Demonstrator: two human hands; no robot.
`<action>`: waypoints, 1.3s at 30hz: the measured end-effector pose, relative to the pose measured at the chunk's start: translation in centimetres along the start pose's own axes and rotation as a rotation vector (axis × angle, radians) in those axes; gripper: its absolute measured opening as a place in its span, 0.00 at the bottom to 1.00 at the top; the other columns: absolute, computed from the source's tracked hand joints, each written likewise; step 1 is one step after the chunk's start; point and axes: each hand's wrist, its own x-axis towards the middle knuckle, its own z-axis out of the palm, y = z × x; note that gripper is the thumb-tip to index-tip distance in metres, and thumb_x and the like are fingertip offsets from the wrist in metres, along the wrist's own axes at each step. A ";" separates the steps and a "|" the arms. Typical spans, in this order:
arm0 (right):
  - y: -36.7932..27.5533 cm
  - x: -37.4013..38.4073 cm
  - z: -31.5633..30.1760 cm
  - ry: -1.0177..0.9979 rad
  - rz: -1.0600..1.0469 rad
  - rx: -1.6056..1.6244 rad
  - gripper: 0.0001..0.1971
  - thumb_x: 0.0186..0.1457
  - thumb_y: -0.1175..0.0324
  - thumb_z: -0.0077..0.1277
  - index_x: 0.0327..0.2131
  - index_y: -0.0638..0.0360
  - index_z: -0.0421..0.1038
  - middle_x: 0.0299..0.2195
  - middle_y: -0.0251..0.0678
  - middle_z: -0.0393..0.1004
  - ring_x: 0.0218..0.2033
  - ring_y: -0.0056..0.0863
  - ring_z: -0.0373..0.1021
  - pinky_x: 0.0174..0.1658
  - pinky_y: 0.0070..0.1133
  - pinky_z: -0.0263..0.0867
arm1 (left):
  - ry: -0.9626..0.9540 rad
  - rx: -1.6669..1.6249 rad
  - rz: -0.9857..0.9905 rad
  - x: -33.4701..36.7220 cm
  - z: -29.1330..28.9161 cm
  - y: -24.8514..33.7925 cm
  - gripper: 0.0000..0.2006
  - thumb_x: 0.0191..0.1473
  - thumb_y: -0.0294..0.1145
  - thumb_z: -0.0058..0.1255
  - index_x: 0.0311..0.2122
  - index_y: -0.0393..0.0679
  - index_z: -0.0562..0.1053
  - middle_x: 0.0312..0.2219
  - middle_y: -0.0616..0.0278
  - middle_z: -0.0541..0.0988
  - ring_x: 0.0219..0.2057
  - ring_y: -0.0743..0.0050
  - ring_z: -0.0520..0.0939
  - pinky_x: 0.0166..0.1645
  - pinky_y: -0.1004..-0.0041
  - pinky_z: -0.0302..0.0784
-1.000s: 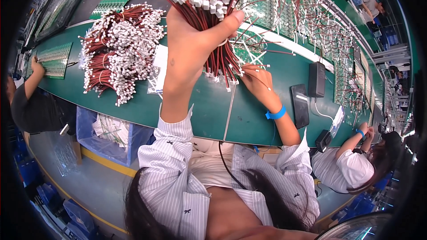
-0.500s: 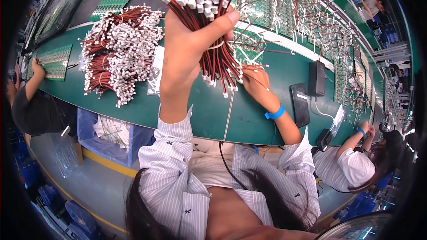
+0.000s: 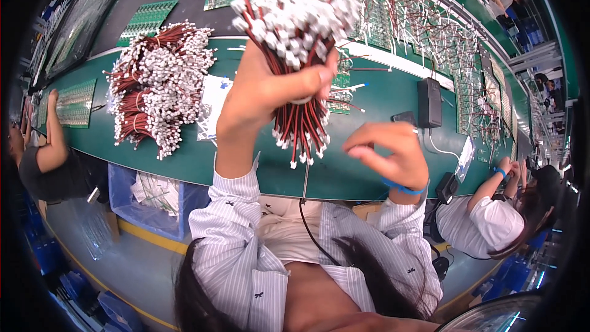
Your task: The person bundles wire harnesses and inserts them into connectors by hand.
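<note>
My left hand is closed around a thick bundle of red-and-black wire leads and holds it upright above the green table. White connectors fan out at the top of the bundle, and smaller white ends hang below my fist. To the right of those lower ends is my right hand, its fingers stretched toward the bundle and its thumb apart. Nothing shows between them. A green circuit board with wires on it lies partly hidden behind the bundle.
A large heap of similar wire bundles lies at left beside a clear bag of white parts. Wired circuit boards line the far side. A black power adapter stands at right. Co-workers sit on both sides; a blue bin is below.
My right hand has drawn back from the board toward me, and its fingers have come apart. The bundle in my left hand sits slightly lower in view.
</note>
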 end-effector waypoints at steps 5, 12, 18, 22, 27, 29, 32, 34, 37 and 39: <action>-1.4 2.9 0.6 0.685 -0.148 0.200 0.07 0.44 0.72 0.54 0.23 0.66 0.68 0.17 0.32 0.69 0.16 0.16 0.63 0.19 0.13 0.58 | -0.073 0.093 -0.195 -0.2 2.2 -0.3 0.17 0.35 0.21 0.53 0.36 0.35 0.68 0.23 0.64 0.73 0.24 0.82 0.73 0.27 0.80 0.69; -1.4 2.8 0.6 0.723 -0.296 0.022 0.12 0.41 0.66 0.58 0.23 0.64 0.67 0.16 0.31 0.69 0.13 0.17 0.62 0.17 0.14 0.57 | -0.024 0.329 -0.108 -0.4 3.0 -0.8 0.20 0.31 0.22 0.56 0.36 0.35 0.69 0.30 0.63 0.76 0.32 0.82 0.75 0.36 0.78 0.71; -1.6 3.4 0.9 0.816 -0.291 -0.092 0.07 0.43 0.73 0.55 0.23 0.66 0.68 0.17 0.35 0.71 0.15 0.20 0.66 0.18 0.15 0.60 | -0.074 0.399 -0.064 0.4 2.7 -0.6 0.19 0.33 0.24 0.59 0.36 0.35 0.69 0.30 0.63 0.75 0.31 0.82 0.74 0.34 0.80 0.71; -0.9 2.7 0.7 0.951 -0.285 0.056 0.07 0.47 0.74 0.52 0.25 0.70 0.68 0.21 0.40 0.73 0.17 0.22 0.69 0.20 0.15 0.64 | -0.046 0.208 -0.207 0.8 1.9 -2.0 0.17 0.35 0.26 0.60 0.34 0.35 0.70 0.22 0.66 0.73 0.23 0.85 0.72 0.27 0.83 0.68; -1.3 1.8 0.1 1.129 -0.253 0.189 0.14 0.54 0.65 0.44 0.27 0.72 0.63 0.23 0.46 0.70 0.13 0.25 0.67 0.15 0.17 0.63 | 0.046 -0.043 -0.178 0.9 2.4 -2.3 0.12 0.40 0.25 0.54 0.31 0.35 0.67 0.20 0.61 0.73 0.19 0.77 0.74 0.23 0.79 0.69; -0.6 1.3 0.0 1.152 -0.300 0.205 0.15 0.54 0.64 0.43 0.28 0.72 0.63 0.23 0.46 0.70 0.12 0.25 0.66 0.14 0.16 0.62 | 0.062 -0.069 -0.160 1.0 2.3 -2.4 0.11 0.40 0.25 0.54 0.31 0.35 0.67 0.20 0.61 0.73 0.19 0.77 0.74 0.23 0.78 0.70; -0.5 1.1 0.0 1.189 -0.364 0.182 0.17 0.54 0.60 0.42 0.29 0.71 0.62 0.20 0.44 0.70 0.09 0.24 0.64 0.13 0.16 0.60 | 0.000 0.079 -0.159 1.3 1.8 -2.8 0.11 0.43 0.32 0.48 0.28 0.37 0.63 0.19 0.62 0.66 0.21 0.76 0.70 0.26 0.77 0.66; -0.6 0.6 -0.5 1.035 -0.651 0.366 0.16 0.55 0.61 0.41 0.30 0.70 0.62 0.18 0.41 0.69 0.09 0.23 0.64 0.14 0.17 0.60 | -0.001 -0.135 -0.101 1.4 1.5 -3.2 0.10 0.43 0.29 0.51 0.31 0.35 0.66 0.20 0.60 0.72 0.22 0.77 0.73 0.28 0.78 0.69; -0.9 0.0 -0.9 0.789 -0.745 0.444 0.16 0.56 0.60 0.40 0.32 0.68 0.62 0.16 0.39 0.69 0.12 0.24 0.66 0.16 0.18 0.61 | 0.013 -0.167 -0.099 1.2 1.9 -2.8 0.10 0.43 0.29 0.50 0.31 0.36 0.66 0.20 0.61 0.71 0.22 0.78 0.73 0.27 0.78 0.68; -1.6 0.1 -0.5 0.705 -0.780 0.348 0.16 0.54 0.60 0.41 0.31 0.67 0.63 0.17 0.40 0.71 0.16 0.25 0.68 0.18 0.19 0.63 | 0.017 -0.184 -0.089 1.0 1.8 -2.7 0.11 0.43 0.28 0.50 0.31 0.36 0.65 0.19 0.62 0.70 0.22 0.79 0.72 0.27 0.79 0.67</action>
